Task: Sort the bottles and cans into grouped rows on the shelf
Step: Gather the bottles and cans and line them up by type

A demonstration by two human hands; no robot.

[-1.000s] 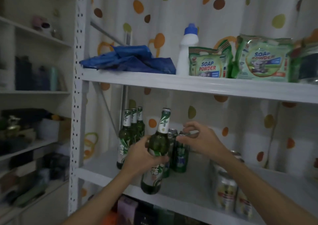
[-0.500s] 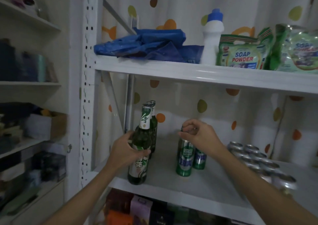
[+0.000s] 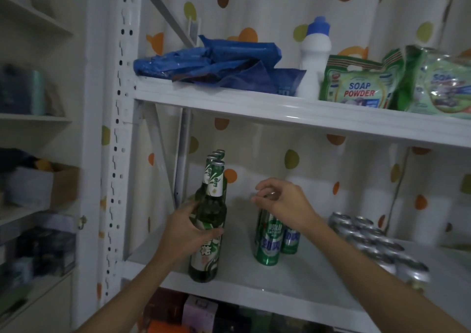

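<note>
The green bottle (image 3: 211,211) stands upright at the left front of the white shelf (image 3: 254,280), its cap pointing up, with a white-green label on dark glass. The left hand (image 3: 184,234) grips its body. At the shelf's middle, the right hand (image 3: 286,205) pinches the top of a green can (image 3: 267,244).

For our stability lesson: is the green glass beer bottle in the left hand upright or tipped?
Upright: the green glass beer bottle has neck straight up, base down on the white metal shelf.

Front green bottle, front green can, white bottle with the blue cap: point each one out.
front green bottle (image 3: 211,211), head view, glass shoulder
front green can (image 3: 268,242), head view, label
white bottle (image 3: 314,54), head view, body
</note>
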